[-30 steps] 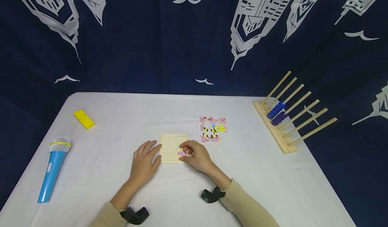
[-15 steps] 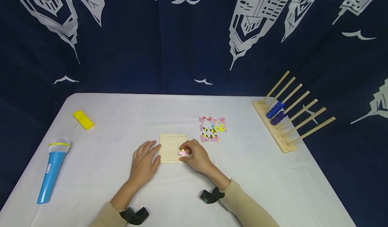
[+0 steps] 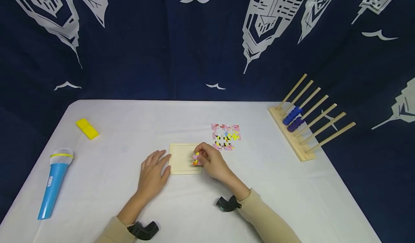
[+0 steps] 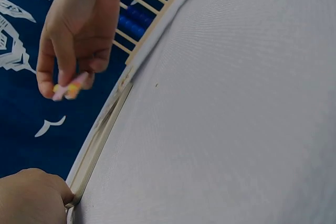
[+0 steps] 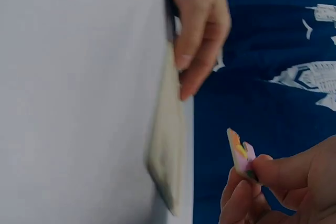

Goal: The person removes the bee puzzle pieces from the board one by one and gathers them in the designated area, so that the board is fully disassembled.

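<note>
My right hand (image 3: 214, 162) pinches a small pink, yellow and orange jigsaw piece (image 3: 196, 159) between thumb and fingers. In the right wrist view the jigsaw piece (image 5: 241, 153) stands tilted, raised above the table. Below it lies a square wooden puzzle frame (image 3: 181, 160) with a bare inside. My left hand (image 3: 153, 173) rests at the left edge of that frame, fingers extended and fingertips against the rim. Behind the frame and to its right, several joined jigsaw pieces (image 3: 226, 136) lie flat in a pink and yellow patch.
A wooden bead rack (image 3: 293, 133) with upright pegs and blue and purple beads stands at the right. At the left are a blue toy microphone (image 3: 55, 185) and a yellow block (image 3: 87, 128). A dark blue printed cloth (image 3: 139, 44) hangs behind the white table.
My right hand has lifted the jigsaw piece up from the frame's lower right corner and turned it. The left hand stays at the frame's edge. The head view has shifted slightly.
</note>
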A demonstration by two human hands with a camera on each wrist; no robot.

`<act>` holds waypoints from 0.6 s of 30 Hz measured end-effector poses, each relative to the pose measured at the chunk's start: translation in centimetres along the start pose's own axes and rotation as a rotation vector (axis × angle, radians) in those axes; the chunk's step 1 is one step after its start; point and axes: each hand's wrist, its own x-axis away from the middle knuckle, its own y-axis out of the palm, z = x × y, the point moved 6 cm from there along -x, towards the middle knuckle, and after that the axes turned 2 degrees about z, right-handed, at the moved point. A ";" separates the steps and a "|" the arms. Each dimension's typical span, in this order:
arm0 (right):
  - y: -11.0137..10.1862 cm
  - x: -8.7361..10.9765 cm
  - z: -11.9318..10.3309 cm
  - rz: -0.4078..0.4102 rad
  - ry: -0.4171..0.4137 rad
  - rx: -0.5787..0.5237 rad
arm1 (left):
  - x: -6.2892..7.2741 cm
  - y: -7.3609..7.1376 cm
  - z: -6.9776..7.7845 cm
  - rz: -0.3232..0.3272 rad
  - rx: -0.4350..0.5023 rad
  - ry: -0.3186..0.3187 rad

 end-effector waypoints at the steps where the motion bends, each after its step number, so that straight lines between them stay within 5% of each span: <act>1: -0.5 -0.1 0.0 -0.002 0.013 -0.028 | 0.0 0.0 0.0 -0.002 0.000 -0.001; 8: -4.2 -0.7 1.4 0.028 0.124 -0.123 | 0.0 0.0 0.0 -0.002 0.005 -0.006; 18: -10.6 -0.2 7.2 0.187 0.276 -0.142 | 0.0 0.0 -0.1 -0.004 0.008 -0.008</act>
